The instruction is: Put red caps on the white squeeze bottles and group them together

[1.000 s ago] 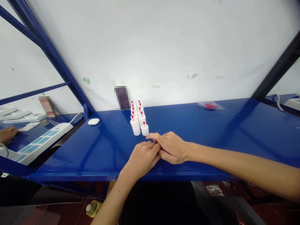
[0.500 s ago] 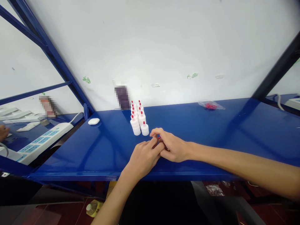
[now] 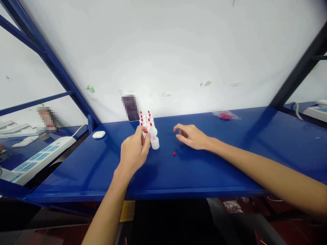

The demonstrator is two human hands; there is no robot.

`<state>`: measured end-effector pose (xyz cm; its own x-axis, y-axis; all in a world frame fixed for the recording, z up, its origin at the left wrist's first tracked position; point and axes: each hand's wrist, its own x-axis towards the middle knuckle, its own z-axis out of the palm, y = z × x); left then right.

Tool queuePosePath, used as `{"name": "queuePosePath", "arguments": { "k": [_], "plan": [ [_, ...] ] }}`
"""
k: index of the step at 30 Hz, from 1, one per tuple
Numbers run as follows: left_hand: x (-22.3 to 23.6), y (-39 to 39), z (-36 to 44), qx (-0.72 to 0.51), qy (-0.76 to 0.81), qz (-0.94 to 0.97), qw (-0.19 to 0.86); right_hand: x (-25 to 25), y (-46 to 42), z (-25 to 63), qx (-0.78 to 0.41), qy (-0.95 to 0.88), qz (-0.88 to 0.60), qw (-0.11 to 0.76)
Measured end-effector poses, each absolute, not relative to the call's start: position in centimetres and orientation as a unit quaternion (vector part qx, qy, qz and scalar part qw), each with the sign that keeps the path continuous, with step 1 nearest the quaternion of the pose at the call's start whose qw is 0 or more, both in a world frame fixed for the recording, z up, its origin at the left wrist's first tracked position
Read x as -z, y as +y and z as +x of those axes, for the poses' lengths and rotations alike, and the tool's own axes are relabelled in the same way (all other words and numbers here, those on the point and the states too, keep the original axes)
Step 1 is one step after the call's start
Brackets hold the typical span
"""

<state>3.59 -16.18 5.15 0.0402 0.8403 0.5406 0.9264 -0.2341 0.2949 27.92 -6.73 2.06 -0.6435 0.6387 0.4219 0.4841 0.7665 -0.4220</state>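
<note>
My left hand [image 3: 135, 147] is closed in a pinch beside the front of a double row of small white bottles [image 3: 150, 119] with red tips. A red cap [image 3: 146, 132] shows at its fingertips; whether it is joined to a white part beside it I cannot tell. Close to those fingers stands the front white bottle [image 3: 155, 143], on which I see no red tip. My right hand [image 3: 191, 136] hovers over the blue table to the right, fingers loosely curled, thumb apart, nothing visible in them. Between the hands a loose red cap [image 3: 174, 154] lies on the table.
A clear bag of red pieces [image 3: 226, 116] lies at the back right of the blue table [image 3: 204, 173]. A white case [image 3: 99, 134] is at the left. A phone [image 3: 131, 107] leans on the wall. Left of the table is a power strip [image 3: 46, 158].
My hands, together before, have parted: the left moved left and up to the bottles, the right moved right and up. The loose red cap now shows fully, and the front bottle's red tip is gone from view.
</note>
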Motion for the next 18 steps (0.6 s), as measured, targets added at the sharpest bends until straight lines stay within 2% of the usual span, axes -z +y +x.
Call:
{"name": "queuePosePath", "arguments": {
  "k": [4, 11, 18],
  "plan": [
    [-6.3, -14.7, 3.3, 0.270, -0.631, -0.723, 0.081, -2.9, -7.3, 27.9, -0.124, -0.943, -0.270, 0.150],
    [-5.7, -14.7, 3.5, 0.239, -0.638, -0.729, 0.070, -3.4, -10.0, 26.2, -0.037, -0.958, -0.263, 0.112],
    [-5.0, -14.5, 3.5, 0.214, -0.633, -0.737, 0.095, -2.8, -9.5, 26.4, -0.046, -0.966, -0.233, 0.101]
  ]
}}
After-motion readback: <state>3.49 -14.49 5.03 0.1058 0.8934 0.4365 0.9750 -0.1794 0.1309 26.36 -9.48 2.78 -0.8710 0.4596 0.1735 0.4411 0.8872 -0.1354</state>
